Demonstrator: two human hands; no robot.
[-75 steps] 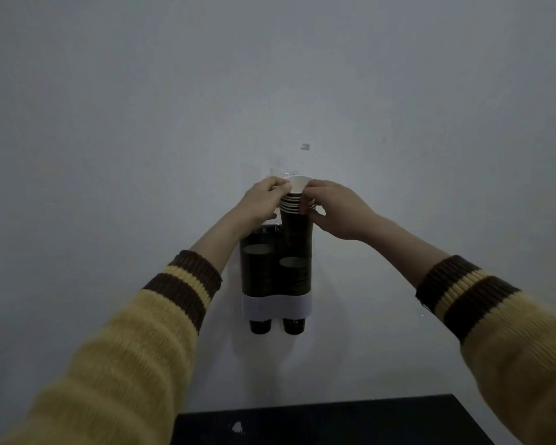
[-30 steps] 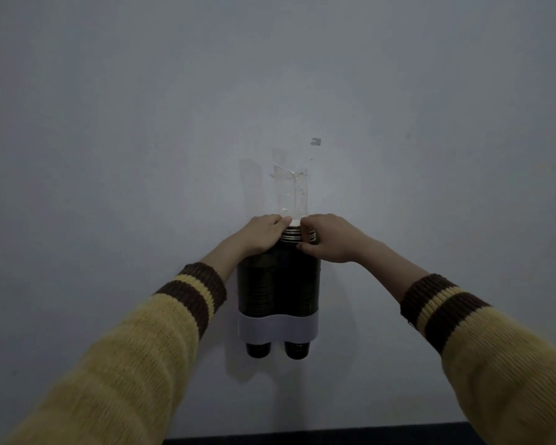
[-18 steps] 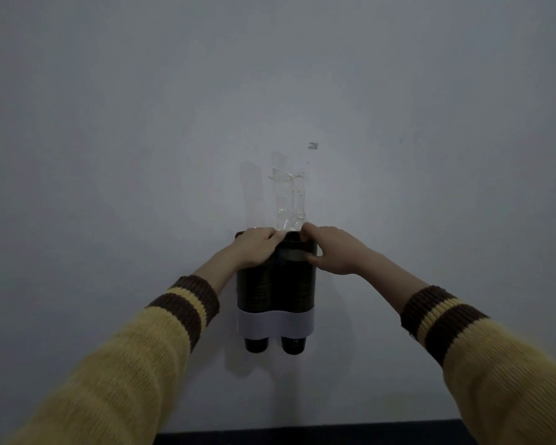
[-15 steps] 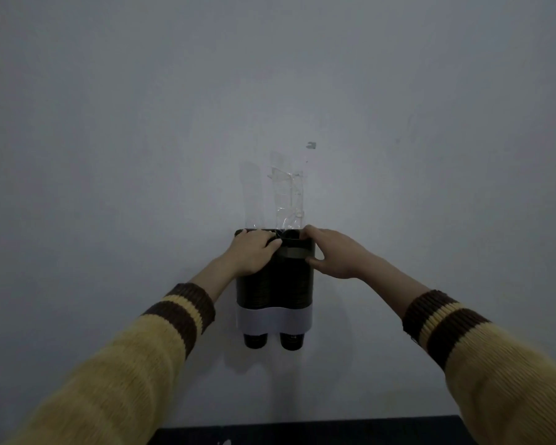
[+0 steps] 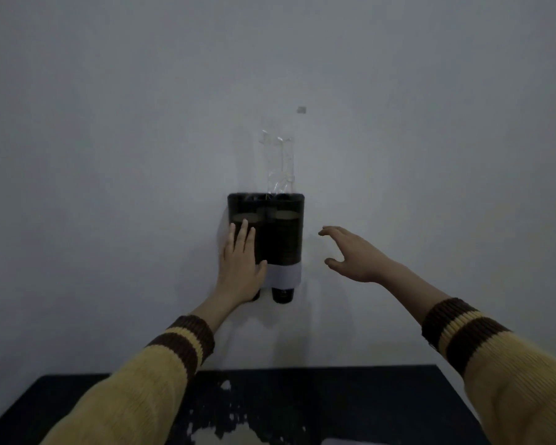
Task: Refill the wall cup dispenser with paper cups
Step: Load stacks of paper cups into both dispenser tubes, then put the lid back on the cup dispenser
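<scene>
The dark twin-tube cup dispenser hangs on the wall, with a white band near its bottom. Two stacks of paper cups show inside as pale rims near the top, and a dark cup bottom sticks out below the right tube. My left hand lies flat on the dispenser's left tube, fingers spread, holding nothing. My right hand hovers open to the right of the dispenser, apart from it.
Clear tape strips run up the wall above the dispenser. A small grey mark sits higher on the wall. A dark table with worn pale patches lies below, against the wall.
Both hands pushed the cup stack down into the right tube, then let go. My left hand slid down the dispenser's front and my right hand drew away to the right.
</scene>
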